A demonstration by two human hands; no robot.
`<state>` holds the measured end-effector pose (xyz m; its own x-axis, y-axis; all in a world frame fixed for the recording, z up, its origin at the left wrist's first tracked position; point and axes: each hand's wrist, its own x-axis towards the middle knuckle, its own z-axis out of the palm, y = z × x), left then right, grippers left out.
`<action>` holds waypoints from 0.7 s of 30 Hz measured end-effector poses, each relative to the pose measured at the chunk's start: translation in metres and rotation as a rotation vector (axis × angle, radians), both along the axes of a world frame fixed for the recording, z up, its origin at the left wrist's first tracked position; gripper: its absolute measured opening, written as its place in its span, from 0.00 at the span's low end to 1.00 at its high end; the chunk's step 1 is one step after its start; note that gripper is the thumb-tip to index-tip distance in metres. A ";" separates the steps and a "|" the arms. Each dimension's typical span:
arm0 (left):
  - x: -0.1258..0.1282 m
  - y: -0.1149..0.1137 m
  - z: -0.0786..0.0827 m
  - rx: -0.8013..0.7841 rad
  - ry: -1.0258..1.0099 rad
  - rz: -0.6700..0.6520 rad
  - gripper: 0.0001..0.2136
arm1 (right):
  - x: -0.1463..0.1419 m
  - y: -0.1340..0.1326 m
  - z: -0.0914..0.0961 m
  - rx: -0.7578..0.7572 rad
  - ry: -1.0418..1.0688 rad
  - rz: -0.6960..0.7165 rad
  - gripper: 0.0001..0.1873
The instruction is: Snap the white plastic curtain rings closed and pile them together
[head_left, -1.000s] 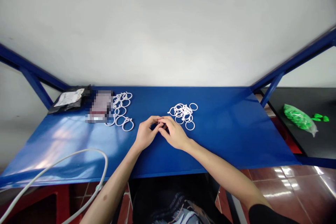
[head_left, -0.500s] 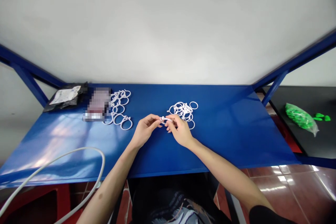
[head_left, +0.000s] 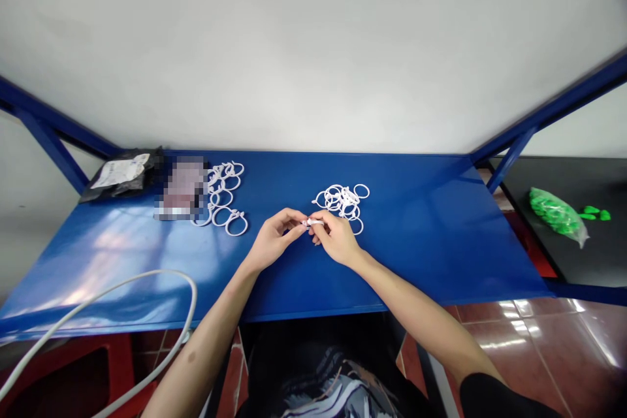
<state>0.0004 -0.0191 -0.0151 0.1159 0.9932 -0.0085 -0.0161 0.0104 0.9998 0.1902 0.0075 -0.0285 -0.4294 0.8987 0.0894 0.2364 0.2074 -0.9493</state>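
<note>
while pinching one ring at both ends

though small and half hidden, plainly held over the blue shelf point(head_left: 416, 255), near its middle: ring point(head_left: 312, 223), pinched between the fingertips of left hand point(head_left: 274, 241) and right hand point(head_left: 337, 240), both closed on it. just behind the right hand, a loose pile point(head_left: 343, 199) of the same white hoops; well apart, left rings point(head_left: 223, 199) spread beside a black bag point(head_left: 122, 173).

could slip: thin, smooth plastic, gripped only at the tips, so likely to spring out if squeezed unevenly. could then roll off the front edge, close under the wrists. could knock the pile with the right knuckles, almost touching it, and scatter or tangle it. could snag the left forearm on the white cable point(head_left: 147, 300) looping over the near left corner.
</note>
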 end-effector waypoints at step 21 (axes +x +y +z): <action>0.003 0.003 -0.006 0.003 -0.037 0.127 0.13 | -0.001 -0.009 0.004 0.401 -0.199 -0.040 0.14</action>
<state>0.0031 -0.0163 -0.0209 -0.0104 0.9999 -0.0033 -0.0536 0.0028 0.9986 0.1892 -0.0015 -0.0247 -0.4391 0.8261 0.3531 0.4215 0.5365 -0.7311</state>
